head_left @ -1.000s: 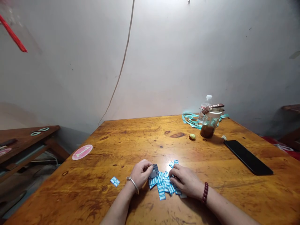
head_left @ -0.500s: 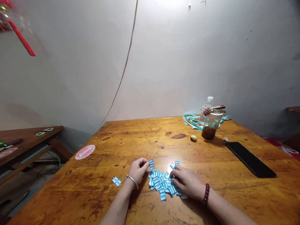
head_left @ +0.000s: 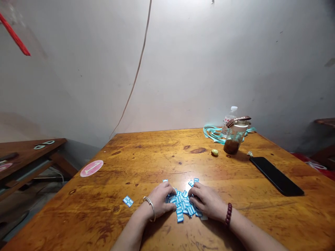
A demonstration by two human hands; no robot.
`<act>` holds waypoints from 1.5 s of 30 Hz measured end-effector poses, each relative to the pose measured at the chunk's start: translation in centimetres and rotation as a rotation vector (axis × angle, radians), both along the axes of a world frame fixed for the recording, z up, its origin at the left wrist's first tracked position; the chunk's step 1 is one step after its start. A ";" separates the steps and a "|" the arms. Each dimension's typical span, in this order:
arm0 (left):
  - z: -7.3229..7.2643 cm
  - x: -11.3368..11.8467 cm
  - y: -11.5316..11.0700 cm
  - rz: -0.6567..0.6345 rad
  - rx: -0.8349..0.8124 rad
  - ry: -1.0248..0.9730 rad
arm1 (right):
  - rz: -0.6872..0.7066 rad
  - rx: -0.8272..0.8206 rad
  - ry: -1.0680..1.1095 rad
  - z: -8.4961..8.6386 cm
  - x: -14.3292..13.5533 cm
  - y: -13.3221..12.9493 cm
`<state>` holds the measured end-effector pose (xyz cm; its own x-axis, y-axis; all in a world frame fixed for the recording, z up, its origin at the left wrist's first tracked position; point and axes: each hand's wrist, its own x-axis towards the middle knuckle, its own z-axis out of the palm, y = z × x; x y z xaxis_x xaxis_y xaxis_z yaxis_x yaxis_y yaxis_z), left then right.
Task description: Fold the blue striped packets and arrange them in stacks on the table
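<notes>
A loose heap of small blue-and-white paper cards [head_left: 180,205] lies on the wooden table [head_left: 146,157] between my hands. My left hand [head_left: 162,199], with a silver bangle at the wrist, rests against the heap's left side, thumb and fingers apart. On the right side, my right hand [head_left: 209,200], wearing dark red beads, touches the cards with bent, parted fingers; its fingertips are partly hidden. Just past the left fingers a card [head_left: 165,180] peeks out. More cards [head_left: 193,182] lie beyond the right fingers. One separate card [head_left: 128,200] sits to the left.
At the back right stand a drink cup [head_left: 232,144] with a brown strap and a clear bottle [head_left: 233,111], beside a turquoise ribbon [head_left: 209,131]. A small yellow-green object [head_left: 215,152] and a black phone [head_left: 277,177] lie nearby. A pink round sticker [head_left: 92,168] marks the left side.
My left hand has moved from the upper card at the heap's far left onto the heap's left side, its fingers spreading. My right hand stays nearly in place. The view has shifted slightly.
</notes>
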<state>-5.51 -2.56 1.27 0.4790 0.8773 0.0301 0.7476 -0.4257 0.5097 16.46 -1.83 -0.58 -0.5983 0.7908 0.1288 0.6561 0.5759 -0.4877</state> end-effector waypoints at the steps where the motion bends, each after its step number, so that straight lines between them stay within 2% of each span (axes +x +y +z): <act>1: -0.1 0.0 0.1 0.018 -0.004 0.000 | -0.003 0.001 -0.002 0.0 0.0 0.0; 5: -0.8 -0.4 0.8 0.119 -0.024 -0.118 | -0.003 0.007 -0.009 0.2 0.0 0.0; 8: -1.3 -0.9 1.2 0.233 -0.094 -0.337 | -0.003 0.009 -0.011 0.2 0.0 0.0; 12: -1.8 -0.9 1.5 0.368 -0.276 -0.653 | -0.004 0.005 0.011 0.2 -0.1 -0.1; 16: -1.9 0.5 1.2 0.380 -0.420 -0.869 | -0.043 0.016 0.155 1.0 -0.4 -0.5; 21: -1.4 2.8 0.2 0.255 -0.509 -0.980 | -0.069 0.010 0.316 1.5 -1.0 -0.9; 23: -1.3 3.3 0.0 0.245 -0.559 -0.998 | -0.087 0.000 0.359 1.2 -1.2 -0.9; 26: -1.5 3.3 0.2 0.344 -0.609 -1.011 | -0.157 -0.021 0.422 0.7 -1.0 -0.5; 29: -1.8 2.6 0.8 0.469 -0.569 -1.039 | -0.227 -0.080 0.470 0.3 -0.7 0.0; 33: -1.6 0.9 1.4 0.568 -0.439 -0.985 | -0.257 -0.160 0.522 0.0 -0.3 0.4; 35: -1.5 0.0 1.6 0.554 -0.316 -0.886 | -0.247 -0.231 0.550 -0.1 -0.2 0.5; 38: -1.5 -1.2 1.9 0.484 -0.098 -0.625 | -0.222 -0.307 0.521 -0.1 0.2 0.7; 41: -1.6 -1.7 2.0 0.416 0.033 -0.372 | -0.290 -0.165 0.355 0.1 0.7 0.9; 45: -1.2 -0.9 1.5 0.284 0.194 -0.205 | -0.346 -0.004 0.195 0.3 1.0 0.9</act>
